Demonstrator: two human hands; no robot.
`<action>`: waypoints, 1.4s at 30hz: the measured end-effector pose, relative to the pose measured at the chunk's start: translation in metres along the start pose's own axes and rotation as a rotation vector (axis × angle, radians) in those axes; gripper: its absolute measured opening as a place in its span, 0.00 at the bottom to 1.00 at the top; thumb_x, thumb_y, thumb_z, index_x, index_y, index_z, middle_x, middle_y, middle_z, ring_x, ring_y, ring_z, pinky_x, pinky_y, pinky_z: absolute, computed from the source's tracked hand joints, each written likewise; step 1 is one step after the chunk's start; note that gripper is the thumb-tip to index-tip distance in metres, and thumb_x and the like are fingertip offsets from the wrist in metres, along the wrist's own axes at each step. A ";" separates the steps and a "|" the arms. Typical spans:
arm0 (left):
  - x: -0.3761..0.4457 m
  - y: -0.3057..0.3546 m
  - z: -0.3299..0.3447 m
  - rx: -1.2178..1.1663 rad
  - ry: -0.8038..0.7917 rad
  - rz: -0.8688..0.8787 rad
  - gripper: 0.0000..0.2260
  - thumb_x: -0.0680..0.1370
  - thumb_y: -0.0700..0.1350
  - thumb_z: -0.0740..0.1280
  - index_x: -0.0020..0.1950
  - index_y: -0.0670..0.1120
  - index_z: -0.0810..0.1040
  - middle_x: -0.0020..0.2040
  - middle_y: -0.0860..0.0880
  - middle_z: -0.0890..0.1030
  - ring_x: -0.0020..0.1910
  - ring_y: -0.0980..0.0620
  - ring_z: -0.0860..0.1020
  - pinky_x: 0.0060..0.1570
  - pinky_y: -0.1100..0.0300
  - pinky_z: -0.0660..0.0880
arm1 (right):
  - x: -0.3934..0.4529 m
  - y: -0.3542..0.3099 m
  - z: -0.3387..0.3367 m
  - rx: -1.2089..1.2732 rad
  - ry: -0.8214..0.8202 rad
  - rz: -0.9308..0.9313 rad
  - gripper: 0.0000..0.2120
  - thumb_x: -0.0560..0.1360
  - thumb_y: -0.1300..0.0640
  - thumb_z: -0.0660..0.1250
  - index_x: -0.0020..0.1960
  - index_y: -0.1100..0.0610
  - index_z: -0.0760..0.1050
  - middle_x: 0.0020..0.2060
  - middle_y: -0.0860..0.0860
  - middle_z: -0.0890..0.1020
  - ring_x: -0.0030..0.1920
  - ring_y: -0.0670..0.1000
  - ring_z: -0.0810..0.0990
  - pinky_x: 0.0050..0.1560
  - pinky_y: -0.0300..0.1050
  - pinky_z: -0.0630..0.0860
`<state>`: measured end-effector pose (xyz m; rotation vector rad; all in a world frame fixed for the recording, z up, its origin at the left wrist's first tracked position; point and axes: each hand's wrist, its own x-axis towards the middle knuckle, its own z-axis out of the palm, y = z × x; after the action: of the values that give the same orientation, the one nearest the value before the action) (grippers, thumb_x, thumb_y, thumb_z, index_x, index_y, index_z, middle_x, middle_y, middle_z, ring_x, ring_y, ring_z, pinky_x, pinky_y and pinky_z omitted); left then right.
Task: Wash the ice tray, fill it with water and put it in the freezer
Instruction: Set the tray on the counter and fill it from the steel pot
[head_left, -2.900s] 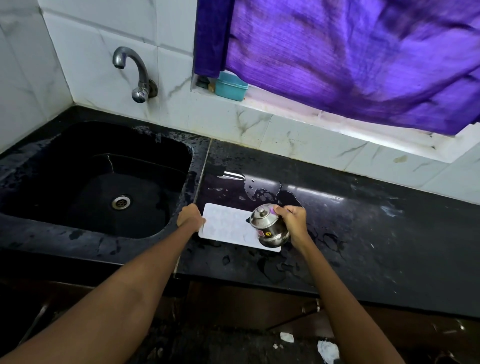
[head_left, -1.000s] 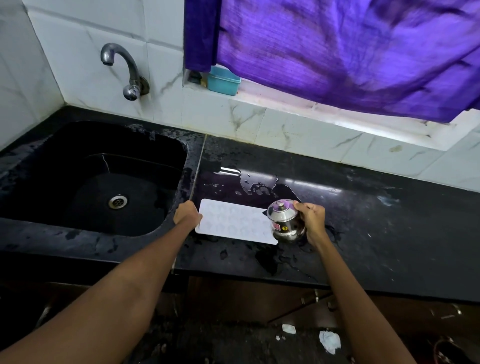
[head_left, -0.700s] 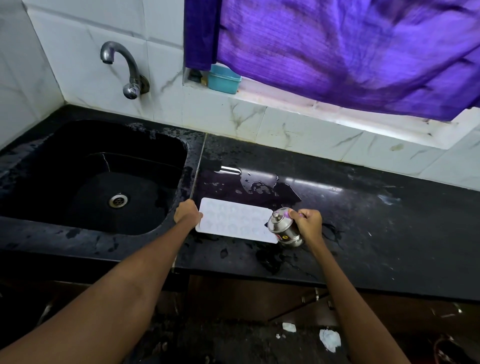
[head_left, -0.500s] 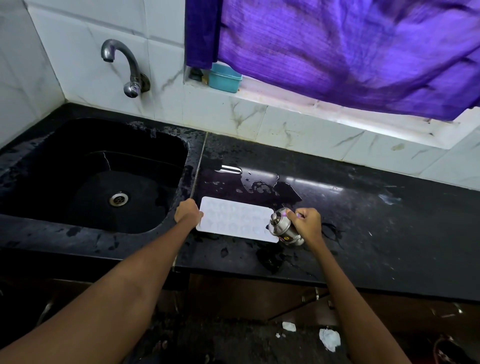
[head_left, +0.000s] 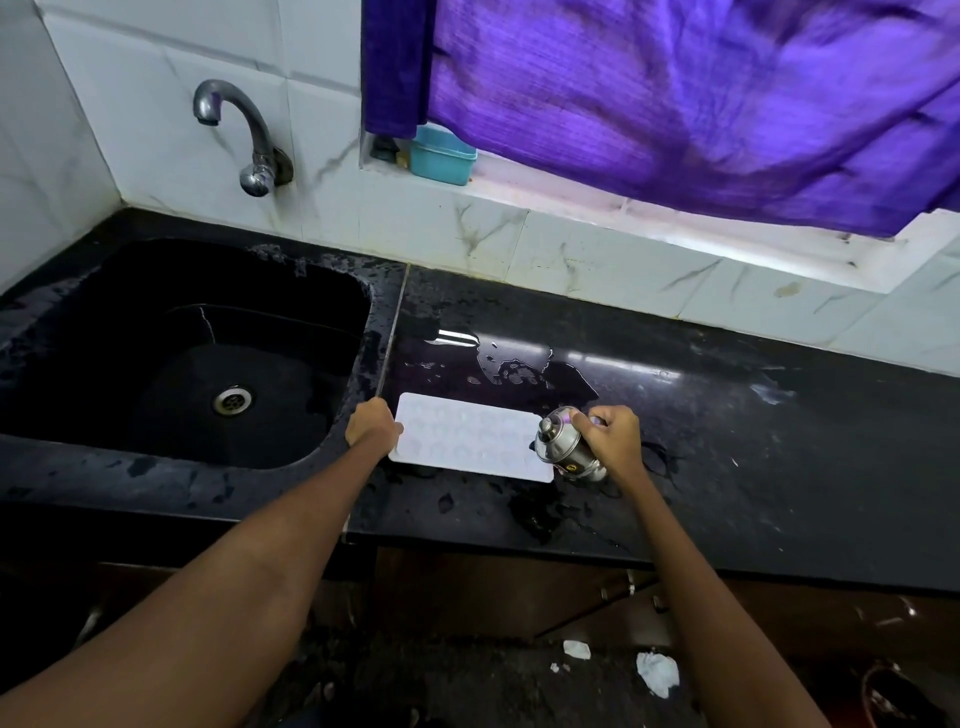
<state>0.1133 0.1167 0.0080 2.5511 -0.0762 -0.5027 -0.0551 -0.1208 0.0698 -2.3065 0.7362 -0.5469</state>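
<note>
Black stone worktop (head_left: 727, 441), wet in patches, is running right from a dark sink (head_left: 62, 457) under white tiles. Both forearms are reaching forward. The left hand (head_left: 371, 427) is gripping the left short edge of the ice tray (head_left: 467, 441), fingers curled. The right hand (head_left: 613, 436) is wrapping around a small steel pot (head_left: 563, 447), tilting it over the tray's right end. The white tray is lying flat beside the sink, its shallow cells faintly visible.
</note>
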 end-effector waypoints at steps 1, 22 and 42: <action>0.000 0.000 0.000 0.001 0.001 -0.001 0.14 0.76 0.41 0.68 0.60 0.38 0.78 0.61 0.38 0.79 0.60 0.39 0.78 0.56 0.50 0.76 | 0.000 0.000 0.000 0.005 0.000 -0.005 0.28 0.69 0.63 0.69 0.23 0.52 0.53 0.20 0.47 0.56 0.20 0.46 0.57 0.25 0.36 0.52; -0.002 0.000 -0.001 0.011 0.000 0.015 0.13 0.76 0.41 0.68 0.58 0.37 0.79 0.58 0.38 0.81 0.57 0.40 0.79 0.54 0.50 0.77 | 0.015 0.018 -0.012 0.441 0.126 0.227 0.21 0.69 0.65 0.68 0.23 0.58 0.63 0.15 0.43 0.63 0.21 0.42 0.61 0.24 0.35 0.59; -0.003 0.002 0.000 0.027 0.008 0.013 0.12 0.76 0.40 0.67 0.57 0.37 0.80 0.58 0.38 0.81 0.57 0.39 0.79 0.54 0.50 0.77 | -0.008 0.018 -0.011 -0.034 0.015 0.025 0.27 0.69 0.62 0.70 0.23 0.53 0.54 0.20 0.49 0.57 0.21 0.44 0.53 0.25 0.38 0.54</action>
<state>0.1103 0.1157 0.0105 2.5771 -0.0969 -0.4897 -0.0732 -0.1323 0.0633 -2.3243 0.7860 -0.5454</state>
